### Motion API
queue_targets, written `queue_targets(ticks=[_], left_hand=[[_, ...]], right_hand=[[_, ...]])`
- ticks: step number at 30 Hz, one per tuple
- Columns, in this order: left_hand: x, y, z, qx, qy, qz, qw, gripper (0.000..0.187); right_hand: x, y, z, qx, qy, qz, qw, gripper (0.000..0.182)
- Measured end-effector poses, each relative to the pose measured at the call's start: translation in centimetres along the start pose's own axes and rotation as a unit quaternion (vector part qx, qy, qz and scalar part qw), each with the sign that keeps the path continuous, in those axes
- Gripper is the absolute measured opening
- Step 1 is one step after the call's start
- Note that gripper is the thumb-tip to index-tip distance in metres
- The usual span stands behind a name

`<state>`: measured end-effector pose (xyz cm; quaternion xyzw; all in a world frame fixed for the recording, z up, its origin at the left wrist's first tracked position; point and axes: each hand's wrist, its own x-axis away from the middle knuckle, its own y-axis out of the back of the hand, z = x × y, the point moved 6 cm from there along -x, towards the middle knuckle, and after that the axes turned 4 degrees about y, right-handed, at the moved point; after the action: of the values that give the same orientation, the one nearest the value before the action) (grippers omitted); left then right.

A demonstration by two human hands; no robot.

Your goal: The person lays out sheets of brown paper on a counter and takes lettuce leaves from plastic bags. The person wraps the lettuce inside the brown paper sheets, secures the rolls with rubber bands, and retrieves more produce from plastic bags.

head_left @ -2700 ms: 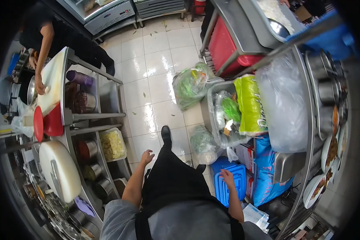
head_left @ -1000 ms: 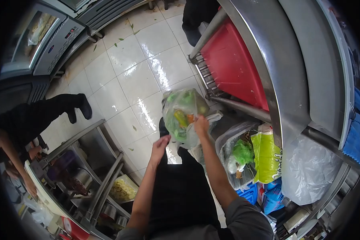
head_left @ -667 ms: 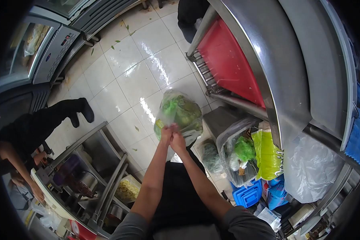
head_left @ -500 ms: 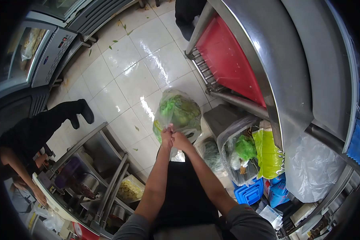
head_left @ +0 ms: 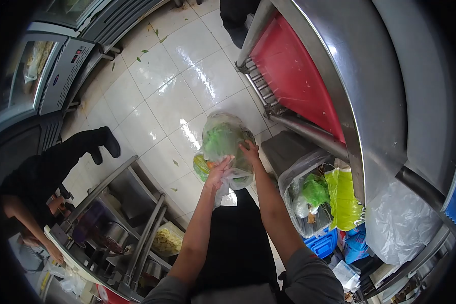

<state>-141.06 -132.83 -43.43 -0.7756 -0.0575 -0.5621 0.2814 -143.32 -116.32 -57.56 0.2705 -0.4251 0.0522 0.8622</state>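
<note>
A clear plastic bag (head_left: 223,133) full of leafy green vegetables is in front of my legs, low over the tiled floor. My left hand (head_left: 218,171) grips the bag's near side, where the film bunches and hangs down. My right hand (head_left: 250,153) holds the bag's right side, its fingers curved against the film. Against the left side of this bag shows a smaller bag of yellow-green produce (head_left: 201,166), with a bit of orange beside my left fingers.
At right stand a lined bin (head_left: 289,190) with green scraps, a yellow-green sack (head_left: 344,197) and a blue plastic crate (head_left: 323,244). A red panel (head_left: 299,71) hangs under a steel counter (head_left: 359,66). Another person's leg (head_left: 76,147) and a steel shelf unit (head_left: 131,177) are at left.
My hands were together at the bag's gathered top; now they are apart, the right one moved up and right onto the bag's side. The smaller produce bag shows more at left.
</note>
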Motion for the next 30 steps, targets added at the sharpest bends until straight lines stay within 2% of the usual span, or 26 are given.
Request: queue_targets(ticks=[1, 4, 7, 8, 9, 12, 15, 19, 24, 27, 29, 30], left_hand=[[-0.4, -0.1, 0.2, 0.007, 0.001, 0.017, 1.000, 0.028], [-0.4, -0.2, 0.6, 0.028, 0.003, 0.039, 0.999, 0.032], [0.0, -0.5, 1.3, 0.041, -0.004, 0.048, 0.998, 0.031], [0.0, 0.1, 1.6, 0.039, -0.009, 0.067, 0.997, 0.030], [-0.1, 0.5, 1.7, 0.038, -0.013, 0.085, 0.996, 0.029], [0.5, 1.0, 1.0, -0.005, -0.016, 0.099, 0.995, 0.029], [1.6, -0.2, 0.2, -0.018, -0.012, 0.098, 0.995, 0.030], [1.4, -1.0, 0.5, -0.097, 0.004, 0.097, 0.991, 0.032], [1.5, -1.3, 0.2, -0.174, 0.024, 0.090, 0.980, 0.034], [2.2, -1.3, 0.9, -0.152, 0.062, 0.077, 0.983, 0.036], [0.7, -0.4, 1.5, -0.188, -0.016, 0.098, 0.977, 0.037], [0.0, -0.2, 1.7, -0.164, -0.011, 0.094, 0.982, 0.036]], right_hand=[[-0.1, 0.0, 0.2, -0.010, -0.022, -0.008, 1.000, 0.068], [-0.3, -0.3, 0.5, -0.025, 0.038, -0.027, 0.999, 0.053], [-0.2, -1.0, 0.6, 0.052, 0.229, -0.132, 0.963, 0.048], [1.5, 0.4, 3.0, 0.143, 0.118, -0.075, 0.980, 0.047], [2.2, 1.4, 5.5, 0.233, 0.099, -0.068, 0.965, 0.037], [0.5, -0.1, 5.2, 0.282, 0.208, -0.126, 0.928, 0.021], [-0.7, -0.4, 4.8, 0.174, 0.190, -0.142, 0.956, 0.016], [-1.8, 0.8, 4.4, 0.169, 0.046, -0.075, 0.982, 0.022], [-3.3, 0.4, 3.5, 0.123, -0.017, 0.018, 0.992, 0.027], [-2.6, 1.8, 4.5, 0.188, -0.072, 0.068, 0.977, 0.031], [-3.3, 0.8, 3.5, 0.153, -0.055, 0.140, 0.977, 0.037], [-3.3, 0.5, 3.9, 0.120, -0.028, 0.158, 0.980, 0.040]])
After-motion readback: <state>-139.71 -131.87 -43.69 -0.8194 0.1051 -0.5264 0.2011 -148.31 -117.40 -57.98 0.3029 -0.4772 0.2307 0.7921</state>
